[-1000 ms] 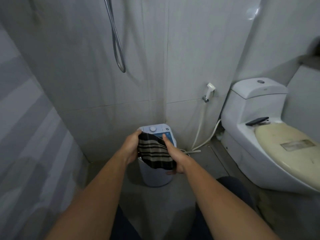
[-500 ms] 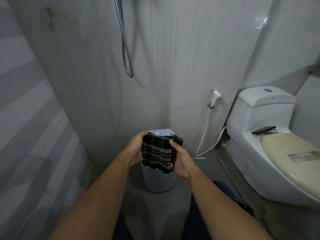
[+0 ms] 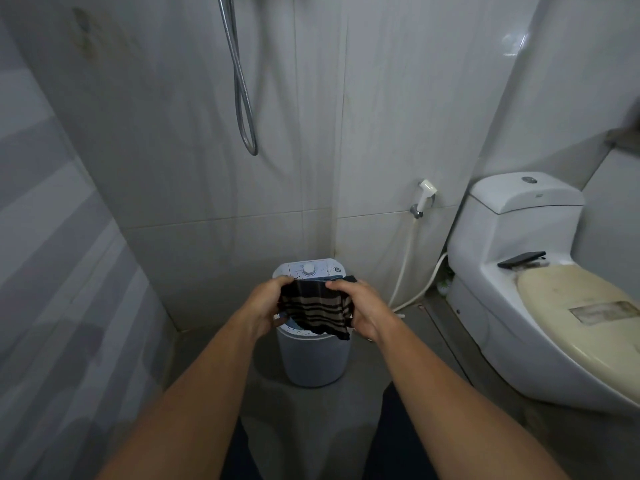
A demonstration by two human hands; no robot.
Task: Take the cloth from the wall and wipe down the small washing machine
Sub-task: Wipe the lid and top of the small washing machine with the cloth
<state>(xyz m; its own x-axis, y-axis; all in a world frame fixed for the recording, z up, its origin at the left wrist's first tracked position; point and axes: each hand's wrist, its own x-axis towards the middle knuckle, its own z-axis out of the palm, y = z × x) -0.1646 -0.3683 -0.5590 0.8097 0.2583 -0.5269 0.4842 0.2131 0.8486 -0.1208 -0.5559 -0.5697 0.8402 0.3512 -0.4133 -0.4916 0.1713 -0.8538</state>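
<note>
A dim bathroom corner, walled in large pale glossy tiles (image 3: 173,168) with stained grout lines. A metal shower hose (image 3: 244,109) hangs in a loop. A bidet sprayer (image 3: 425,194) is mounted low beside a white toilet (image 3: 512,258), lid yellowed. A dark phone (image 3: 521,259) lies behind the lid. Grey concrete floor (image 3: 311,410).

head view, looking down, bathroom corner
</note>
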